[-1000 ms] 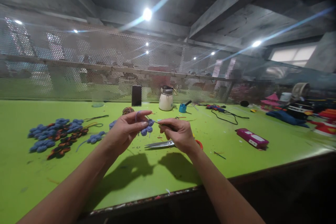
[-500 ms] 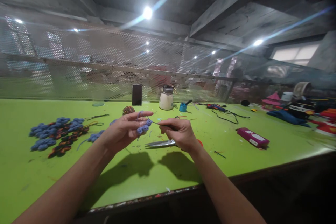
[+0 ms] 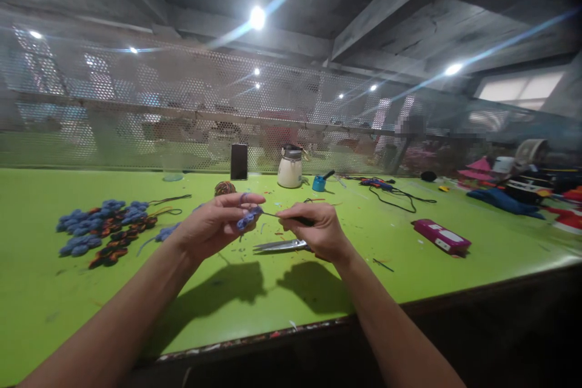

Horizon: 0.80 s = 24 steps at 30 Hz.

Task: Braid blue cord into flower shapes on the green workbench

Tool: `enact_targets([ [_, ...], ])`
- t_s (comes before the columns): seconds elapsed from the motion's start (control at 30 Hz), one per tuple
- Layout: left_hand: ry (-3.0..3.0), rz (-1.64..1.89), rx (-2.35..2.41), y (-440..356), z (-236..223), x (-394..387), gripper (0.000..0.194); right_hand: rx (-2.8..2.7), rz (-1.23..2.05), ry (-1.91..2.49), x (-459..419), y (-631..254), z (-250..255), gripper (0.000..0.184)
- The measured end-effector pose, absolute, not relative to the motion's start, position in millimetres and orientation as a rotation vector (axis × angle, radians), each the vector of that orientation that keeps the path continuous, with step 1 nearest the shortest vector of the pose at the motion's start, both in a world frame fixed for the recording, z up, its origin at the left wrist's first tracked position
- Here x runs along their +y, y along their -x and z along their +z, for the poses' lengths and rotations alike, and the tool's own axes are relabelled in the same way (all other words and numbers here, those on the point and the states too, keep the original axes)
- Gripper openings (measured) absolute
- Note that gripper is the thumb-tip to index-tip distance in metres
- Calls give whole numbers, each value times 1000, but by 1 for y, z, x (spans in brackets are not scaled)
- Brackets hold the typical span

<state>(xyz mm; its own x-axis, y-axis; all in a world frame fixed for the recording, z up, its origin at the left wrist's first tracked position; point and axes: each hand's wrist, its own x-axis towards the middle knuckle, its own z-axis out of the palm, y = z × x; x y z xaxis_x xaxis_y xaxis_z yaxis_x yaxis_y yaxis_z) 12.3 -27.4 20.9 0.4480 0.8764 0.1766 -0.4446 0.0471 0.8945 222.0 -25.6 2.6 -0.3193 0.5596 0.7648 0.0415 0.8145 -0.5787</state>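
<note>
My left hand (image 3: 211,217) pinches a small piece of blue crochet (image 3: 248,218), with blue yarn looped over its index finger. In my right hand (image 3: 321,227) is a crochet hook (image 3: 271,214), its thin metal shaft reaching left to the edge of the piece; the hook's tip is hidden in the yarn. Beneath my right hand a pair of scissors (image 3: 279,247) lies on the green table (image 3: 218,327), blades pointing left, handles mostly covered. Blue crocheted flowers (image 3: 79,245) and dark orange-and-black crocheted pieces (image 3: 109,256) lie in a group left of my left hand.
A multicoloured yarn ball (image 3: 224,188), an upright phone (image 3: 239,162), a cream jug (image 3: 290,171) and a small blue pot (image 3: 319,183) stand behind my hands. To the right are a magenta box (image 3: 441,237) and a dark cord (image 3: 400,197). A perforated screen (image 3: 204,97) runs behind.
The blue piece has tilted in my left fingers and shows more edge-on. My right hand has shifted slightly, the hook still at the yarn. The whole view has moved a little.
</note>
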Motion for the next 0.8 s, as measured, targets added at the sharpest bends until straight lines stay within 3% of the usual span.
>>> enact_targets([
  [0.17, -1201, 1052, 522, -18, 17, -26, 4, -1668, 931, 523, -26, -216, 0, 14],
  [0.4, -1263, 1068, 562, -23, 16, -25, 11, -1599, 1011, 599, -24, -213, 1, 17],
  [0.6, -1399, 1147, 632, -24, 22, -31, 73, -1637, 1027, 622, -21, -215, -1, 22],
  [0.7, -1513, 1199, 702, -27, 23, -32, 87, -1693, 1081, 619, -20, -215, -1, 38],
  [0.8, -1643, 1263, 770, -31, 19, -29, 89, -1693, 1105, 680, -19, -210, -4, 37],
])
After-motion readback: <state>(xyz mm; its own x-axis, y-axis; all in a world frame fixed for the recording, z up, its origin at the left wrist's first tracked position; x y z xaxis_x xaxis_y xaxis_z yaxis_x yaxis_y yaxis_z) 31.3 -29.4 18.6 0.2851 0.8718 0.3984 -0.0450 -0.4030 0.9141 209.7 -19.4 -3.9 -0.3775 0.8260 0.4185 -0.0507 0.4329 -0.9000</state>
